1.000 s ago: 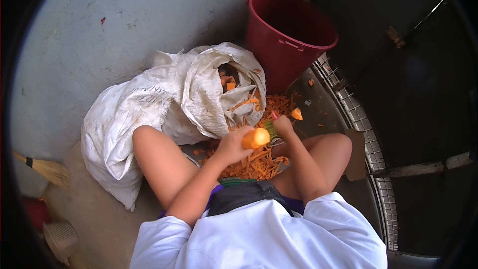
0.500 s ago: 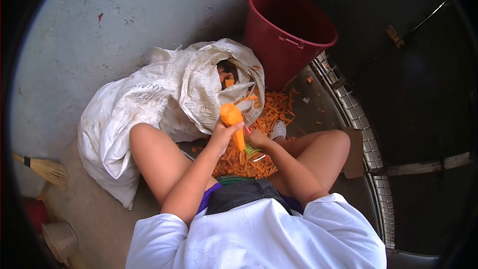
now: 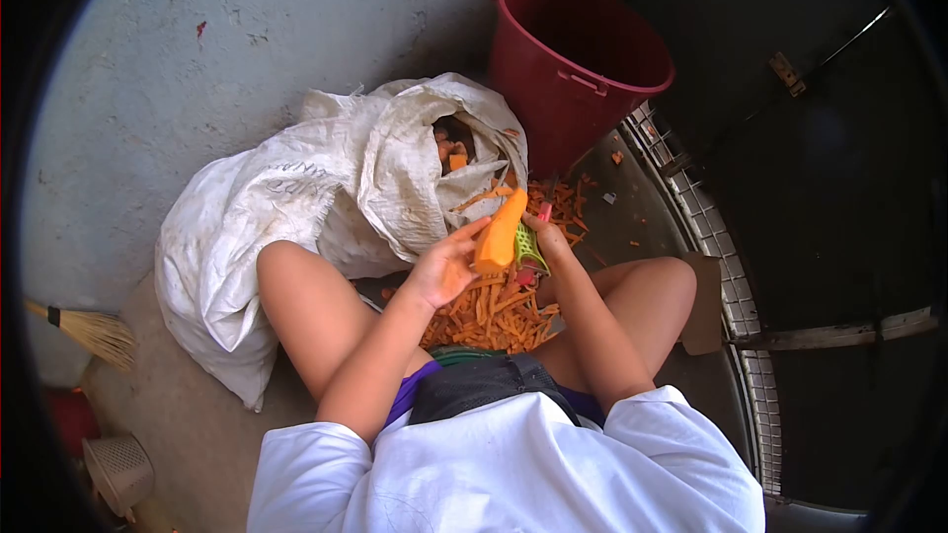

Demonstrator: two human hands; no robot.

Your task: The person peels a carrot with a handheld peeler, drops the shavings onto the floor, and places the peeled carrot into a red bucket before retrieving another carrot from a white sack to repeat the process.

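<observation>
A peeled orange carrot [image 3: 502, 233] is between my two hands, its thick end toward me and its narrower end pointing up and away. My left hand [image 3: 446, 265] has its palm partly turned up, with fingers and thumb against the carrot's left side. On the right, my right hand [image 3: 549, 239] is closed around what looks like a peeler [image 3: 530, 251], with a green lattice part and pink ends. Whether its fingertips also touch the carrot is hard to make out. Below both hands lies a heap of orange peelings [image 3: 494, 314].
A white woven sack [image 3: 259, 227] lies against the wall, its mouth open with carrots [image 3: 450, 150] inside. Behind the heap stands a red bucket [image 3: 583, 89]. A dark door with a grating [image 3: 711, 227] borders the right. A broom [image 3: 94, 338] and perforated basket [image 3: 120, 474] are at left.
The carrot has turned end over end, so its thick end now faces me. My left hand has loosened its wrap. My right hand has lifted up and right with the peeler.
</observation>
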